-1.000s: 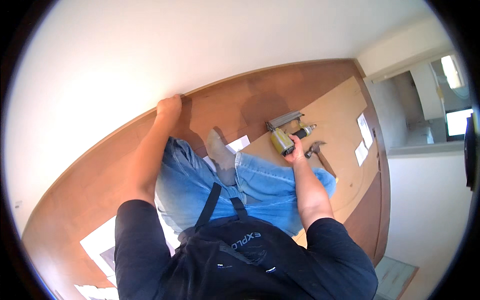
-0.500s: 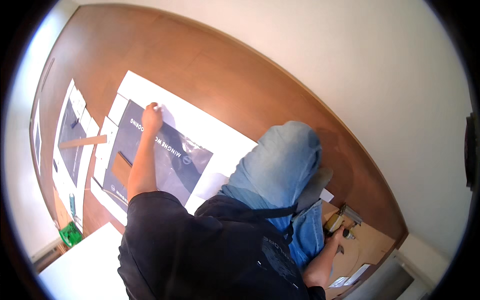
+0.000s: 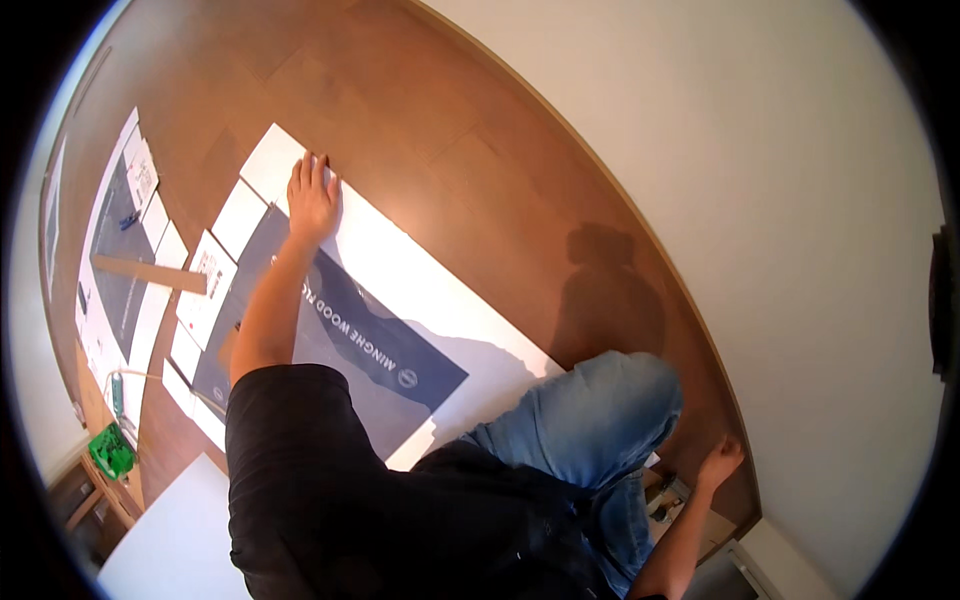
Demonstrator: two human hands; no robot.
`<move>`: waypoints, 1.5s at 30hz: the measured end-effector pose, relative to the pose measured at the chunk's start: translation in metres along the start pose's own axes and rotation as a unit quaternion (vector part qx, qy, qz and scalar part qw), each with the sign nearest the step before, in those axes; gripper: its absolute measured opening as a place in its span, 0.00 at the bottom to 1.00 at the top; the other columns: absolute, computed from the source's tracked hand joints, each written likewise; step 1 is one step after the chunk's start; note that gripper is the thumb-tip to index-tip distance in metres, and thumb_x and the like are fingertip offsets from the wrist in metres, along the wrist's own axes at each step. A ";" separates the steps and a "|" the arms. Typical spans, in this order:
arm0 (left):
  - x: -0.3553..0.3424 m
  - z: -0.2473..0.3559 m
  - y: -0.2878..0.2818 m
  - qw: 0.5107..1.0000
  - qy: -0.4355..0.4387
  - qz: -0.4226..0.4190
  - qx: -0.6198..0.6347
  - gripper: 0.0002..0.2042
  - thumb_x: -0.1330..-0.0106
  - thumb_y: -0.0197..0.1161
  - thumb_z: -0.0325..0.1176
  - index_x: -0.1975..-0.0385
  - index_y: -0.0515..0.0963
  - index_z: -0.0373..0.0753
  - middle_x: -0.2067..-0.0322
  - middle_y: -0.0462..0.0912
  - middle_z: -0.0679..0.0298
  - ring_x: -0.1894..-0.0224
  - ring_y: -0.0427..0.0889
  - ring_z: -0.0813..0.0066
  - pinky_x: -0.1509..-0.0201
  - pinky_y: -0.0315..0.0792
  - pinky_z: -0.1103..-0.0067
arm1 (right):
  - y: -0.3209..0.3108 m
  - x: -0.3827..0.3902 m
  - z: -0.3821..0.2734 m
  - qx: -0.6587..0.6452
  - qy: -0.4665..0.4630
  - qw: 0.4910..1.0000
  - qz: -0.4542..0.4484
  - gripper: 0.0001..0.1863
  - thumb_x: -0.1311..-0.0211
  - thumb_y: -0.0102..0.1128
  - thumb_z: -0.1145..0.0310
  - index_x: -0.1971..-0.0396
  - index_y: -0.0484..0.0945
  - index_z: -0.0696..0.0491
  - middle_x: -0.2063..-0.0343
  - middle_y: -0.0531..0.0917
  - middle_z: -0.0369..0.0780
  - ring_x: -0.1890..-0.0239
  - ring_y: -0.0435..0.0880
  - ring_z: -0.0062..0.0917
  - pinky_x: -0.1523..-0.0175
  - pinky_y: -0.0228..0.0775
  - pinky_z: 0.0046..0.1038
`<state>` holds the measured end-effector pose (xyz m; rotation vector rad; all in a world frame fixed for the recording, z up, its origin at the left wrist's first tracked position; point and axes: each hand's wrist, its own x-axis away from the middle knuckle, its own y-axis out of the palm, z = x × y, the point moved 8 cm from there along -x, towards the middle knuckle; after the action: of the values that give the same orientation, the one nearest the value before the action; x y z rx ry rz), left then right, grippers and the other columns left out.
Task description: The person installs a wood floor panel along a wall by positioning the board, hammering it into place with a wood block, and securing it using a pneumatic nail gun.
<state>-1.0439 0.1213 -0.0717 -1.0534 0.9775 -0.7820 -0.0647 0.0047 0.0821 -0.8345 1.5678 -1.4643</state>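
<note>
left hand [image 3: 313,198] grip spread flat on flattened carton [image 3: 400,300] | carton long axis upper-left to lower-right | right hand [image 3: 720,462] grip unclear

I see a brown wooden floor [image 3: 430,110] carrying a flattened white-and-navy cardboard box [image 3: 400,300], a second flattened carton [image 3: 120,250] and a wooden strip [image 3: 150,273].

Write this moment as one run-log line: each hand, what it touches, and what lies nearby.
left hand: flat on carton | right hand: on floor, by wall | nearby: wood strip, green item
</note>
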 end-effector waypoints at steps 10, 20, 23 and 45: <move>-0.014 -0.002 -0.002 0.998 -0.007 -0.053 0.046 0.27 0.34 0.54 0.35 0.33 0.67 0.40 0.27 0.59 0.50 0.25 0.53 0.43 0.24 0.48 0.51 | -0.163 0.001 -0.535 -0.099 -0.456 0.870 -0.159 0.05 0.37 0.64 0.72 0.63 0.82 0.53 0.61 0.83 0.43 0.58 0.83 0.42 0.53 0.78 0.38; 0.006 -0.028 0.024 0.996 0.060 0.047 -0.054 0.25 0.26 0.43 0.48 0.35 0.69 0.44 0.31 0.66 0.53 0.29 0.63 0.47 0.29 0.60 0.52 | -0.222 0.106 -0.517 -0.222 -0.317 0.921 0.047 0.05 0.43 0.66 0.69 0.67 0.80 0.49 0.67 0.81 0.37 0.63 0.83 0.36 0.58 0.77 0.37; 0.007 -0.044 0.035 0.994 0.058 0.039 -0.089 0.26 0.26 0.40 0.51 0.34 0.68 0.46 0.31 0.66 0.55 0.29 0.64 0.47 0.31 0.62 0.53 | -0.206 0.184 -0.427 -0.060 -0.282 0.957 0.037 0.06 0.44 0.65 0.67 0.67 0.81 0.50 0.67 0.82 0.38 0.63 0.83 0.38 0.58 0.77 0.39; -0.021 -0.015 0.054 0.884 0.231 -0.337 -0.227 0.22 0.28 0.49 0.47 0.41 0.74 0.44 0.40 0.77 0.53 0.36 0.74 0.53 0.37 0.70 0.56 | 0.040 0.401 0.309 0.066 0.482 0.868 -0.098 0.28 0.35 0.60 0.61 0.36 0.72 0.53 0.34 0.72 0.51 0.33 0.72 0.44 0.30 0.66 0.40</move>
<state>-1.0617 0.1517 -0.1197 -1.7083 1.2459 -1.4709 0.0332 -0.4858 -0.0049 -0.1291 2.0655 -2.3113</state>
